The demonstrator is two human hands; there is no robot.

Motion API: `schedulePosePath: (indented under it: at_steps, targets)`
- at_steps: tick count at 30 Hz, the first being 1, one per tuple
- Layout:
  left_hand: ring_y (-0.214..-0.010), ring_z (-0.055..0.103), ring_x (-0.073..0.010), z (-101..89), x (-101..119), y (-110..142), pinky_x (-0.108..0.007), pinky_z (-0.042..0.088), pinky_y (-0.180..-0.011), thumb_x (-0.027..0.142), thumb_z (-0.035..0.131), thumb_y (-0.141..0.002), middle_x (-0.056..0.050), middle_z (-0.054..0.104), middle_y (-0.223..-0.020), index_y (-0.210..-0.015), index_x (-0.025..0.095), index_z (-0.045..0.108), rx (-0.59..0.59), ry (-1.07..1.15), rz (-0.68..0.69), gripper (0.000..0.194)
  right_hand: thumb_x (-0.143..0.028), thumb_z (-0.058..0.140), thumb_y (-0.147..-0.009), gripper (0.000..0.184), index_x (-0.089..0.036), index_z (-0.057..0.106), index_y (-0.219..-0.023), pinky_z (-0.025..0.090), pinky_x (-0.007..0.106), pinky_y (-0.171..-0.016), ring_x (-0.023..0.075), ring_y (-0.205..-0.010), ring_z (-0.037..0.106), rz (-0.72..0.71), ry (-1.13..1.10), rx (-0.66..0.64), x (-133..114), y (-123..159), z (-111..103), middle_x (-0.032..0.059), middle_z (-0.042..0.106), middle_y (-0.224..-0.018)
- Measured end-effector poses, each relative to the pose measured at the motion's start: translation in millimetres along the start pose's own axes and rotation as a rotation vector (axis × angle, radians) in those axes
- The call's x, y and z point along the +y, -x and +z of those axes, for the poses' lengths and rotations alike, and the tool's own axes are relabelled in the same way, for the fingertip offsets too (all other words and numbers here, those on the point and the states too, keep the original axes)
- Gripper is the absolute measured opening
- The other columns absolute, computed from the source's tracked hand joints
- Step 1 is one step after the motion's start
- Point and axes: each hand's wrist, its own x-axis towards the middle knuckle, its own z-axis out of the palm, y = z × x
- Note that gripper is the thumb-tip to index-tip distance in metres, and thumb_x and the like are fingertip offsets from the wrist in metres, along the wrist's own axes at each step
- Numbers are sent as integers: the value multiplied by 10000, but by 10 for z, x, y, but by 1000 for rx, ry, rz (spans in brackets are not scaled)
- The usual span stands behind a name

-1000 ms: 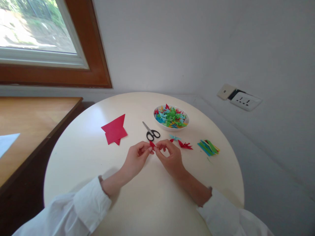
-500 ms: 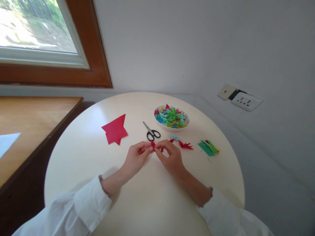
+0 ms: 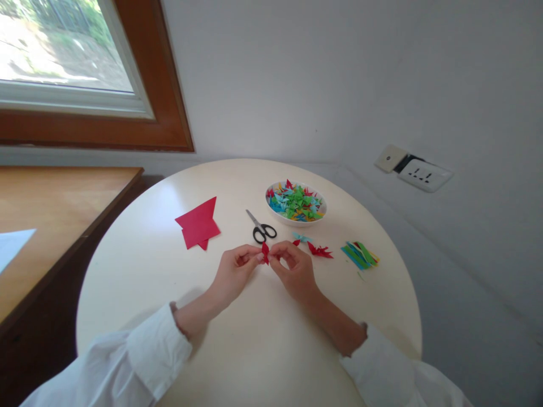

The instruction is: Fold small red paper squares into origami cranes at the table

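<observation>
Between my two hands is a small folded red paper crane [image 3: 265, 252], its wings showing above and below the fingertips. My left hand [image 3: 236, 269] pinches it from the left, thumb against fingers. From the other side, my right hand [image 3: 296, 271] pinches it with thumb and forefinger. Just beyond the fingers lie black-handled scissors [image 3: 263, 230], blades pointing away. Several red folded paper cranes [image 3: 320, 250] and a light blue one [image 3: 301, 237] rest to the right of my right hand, which partly covers one red piece.
A white bowl [image 3: 278, 217] full of colourful paper cranes stands at the back. Red paper sheets [image 3: 198, 225] lie at left, coloured paper strips [image 3: 360, 255] at right. The round table [image 3: 127, 271] stands by a wall with a socket [image 3: 425, 173] and beside a wooden surface [image 3: 63, 192].
The red paper crane has turned a little between the fingertips and its wings now show more spread, up and down. My right fingers have shifted very slightly; the rest is unchanged.
</observation>
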Motion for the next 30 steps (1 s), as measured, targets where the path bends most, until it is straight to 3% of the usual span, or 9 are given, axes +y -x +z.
schedulePosePath:
  at_steps: [13, 22, 30]
  targets:
    - [-693, 619, -175, -1, -13, 1, -286, 474, -688, 298, 644, -675, -68, 688, -703, -705, 123, 673, 8, -25, -22, 180, -123, 544, -732, 83, -200, 576, -728, 467, 278, -627, 139, -670, 562, -90, 81, -34, 28, 13, -28, 11, 597, -704]
    - [-651, 606, -153, 15, 12, 12, -266, 468, -665, 300, 667, -650, -46, 686, -659, -667, 131, 670, 58, 18, -27, 170, -120, 541, -751, 108, -211, 598, -766, 493, 286, -620, 145, -678, 589, -282, 265, -30, -55, -14, -24, 24, 640, -736]
    - [-670, 606, -155, 19, -9, 14, -270, 467, -673, 328, 650, -675, -48, 688, -687, -704, 129, 664, 32, 17, -21, 202, -143, 562, -764, 84, -208, 590, -718, 480, 277, -581, 142, -662, 575, -245, 271, -2, -49, -12, -5, 18, 631, -704]
